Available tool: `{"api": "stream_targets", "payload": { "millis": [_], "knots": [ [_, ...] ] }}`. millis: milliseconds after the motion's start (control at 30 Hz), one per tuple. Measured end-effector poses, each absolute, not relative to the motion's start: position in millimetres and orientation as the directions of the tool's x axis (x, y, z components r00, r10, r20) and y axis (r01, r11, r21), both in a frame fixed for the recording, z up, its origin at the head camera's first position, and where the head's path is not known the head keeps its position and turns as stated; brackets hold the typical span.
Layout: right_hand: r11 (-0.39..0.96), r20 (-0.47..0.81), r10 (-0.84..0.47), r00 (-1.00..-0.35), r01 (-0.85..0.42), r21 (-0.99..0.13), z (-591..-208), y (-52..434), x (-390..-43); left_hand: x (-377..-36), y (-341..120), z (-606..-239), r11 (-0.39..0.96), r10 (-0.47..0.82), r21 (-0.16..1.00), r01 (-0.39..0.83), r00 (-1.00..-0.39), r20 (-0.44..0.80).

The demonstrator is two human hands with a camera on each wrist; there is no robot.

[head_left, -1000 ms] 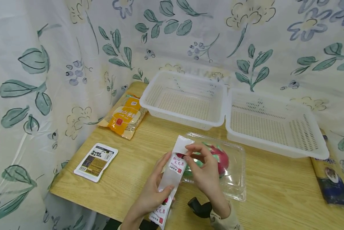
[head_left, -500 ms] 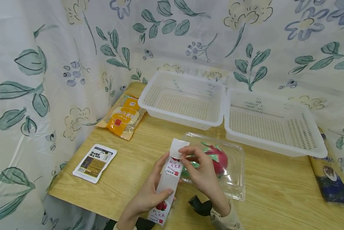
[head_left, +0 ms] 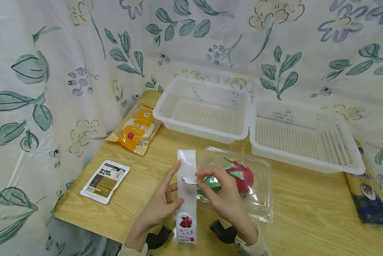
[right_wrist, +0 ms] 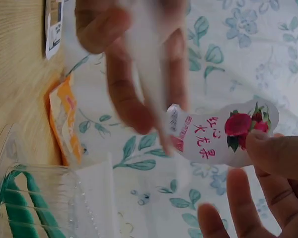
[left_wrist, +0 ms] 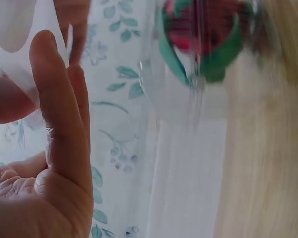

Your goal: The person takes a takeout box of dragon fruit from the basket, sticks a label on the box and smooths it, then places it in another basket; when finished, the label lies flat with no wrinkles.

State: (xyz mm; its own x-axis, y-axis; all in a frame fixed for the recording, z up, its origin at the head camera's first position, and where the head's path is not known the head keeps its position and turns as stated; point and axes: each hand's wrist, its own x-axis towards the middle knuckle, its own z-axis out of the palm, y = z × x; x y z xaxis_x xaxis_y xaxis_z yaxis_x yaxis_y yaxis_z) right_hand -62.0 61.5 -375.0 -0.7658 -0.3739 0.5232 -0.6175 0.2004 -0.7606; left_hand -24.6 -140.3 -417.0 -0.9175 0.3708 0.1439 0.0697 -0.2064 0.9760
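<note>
My left hand (head_left: 174, 193) holds a long white backing strip (head_left: 187, 199) upright over the table's front edge, thumb on its face and fingers behind. One printed dragon-fruit sticker (head_left: 185, 223) sits near its lower end. My right hand (head_left: 199, 180) pinches a small peeled sticker (head_left: 189, 180) at the strip's middle. The right wrist view shows that sticker (right_wrist: 222, 132) with red fruit print, held at its edge by my thumb (right_wrist: 278, 153). Just behind my hands lies a clear clamshell (head_left: 262, 199) with a red and green dragon fruit (head_left: 242, 175) inside.
Two white perforated baskets (head_left: 166, 113) (head_left: 355, 167) stand side by side at the back. An orange packet (head_left: 137, 129) and a black-and-white packet (head_left: 105, 180) lie on the left. A dark blue bag (head_left: 369, 202) lies at the right edge. Floral curtains surround the wooden table (head_left: 307, 217).
The strip has swung from a tilt to upright and a little left. My right hand has peeled a sticker away from its middle. My left index finger has straightened.
</note>
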Motion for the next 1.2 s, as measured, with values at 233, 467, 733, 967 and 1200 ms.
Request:
{"api": "stream_targets", "payload": {
  "millis": [233, 467, 733, 967, 1200],
  "knots": [
    [0.133, 0.526, -0.379, -0.762, -0.607, -0.784, -372, 71, -57, -45, -160, -425, 0.086, 0.299, 0.996, 0.038, -0.954, 0.010],
    [0.177, 0.490, -0.337, -0.804, -0.565, -0.806, -374, 88, -56, -74, -175, -446, 0.370, 0.284, 0.928, 0.042, -0.956, -0.070],
    [0.163, 0.512, -0.326, -0.795, -0.581, -0.798, -374, 103, -59, -91, -177, -453, 0.658, 0.291, 0.744, 0.116, -0.951, -0.109],
    [0.179, 0.484, -0.350, -0.802, -0.565, -0.806, -370, 124, -67, -95, -172, -452, 0.831, 0.220, 0.546, 0.107, -0.965, -0.145],
    [0.169, 0.274, -0.398, -0.875, -0.364, -0.916, -359, 146, -83, -91, -161, -438, 0.928, 0.112, 0.365, 0.070, -0.989, -0.094]
  ]
}}
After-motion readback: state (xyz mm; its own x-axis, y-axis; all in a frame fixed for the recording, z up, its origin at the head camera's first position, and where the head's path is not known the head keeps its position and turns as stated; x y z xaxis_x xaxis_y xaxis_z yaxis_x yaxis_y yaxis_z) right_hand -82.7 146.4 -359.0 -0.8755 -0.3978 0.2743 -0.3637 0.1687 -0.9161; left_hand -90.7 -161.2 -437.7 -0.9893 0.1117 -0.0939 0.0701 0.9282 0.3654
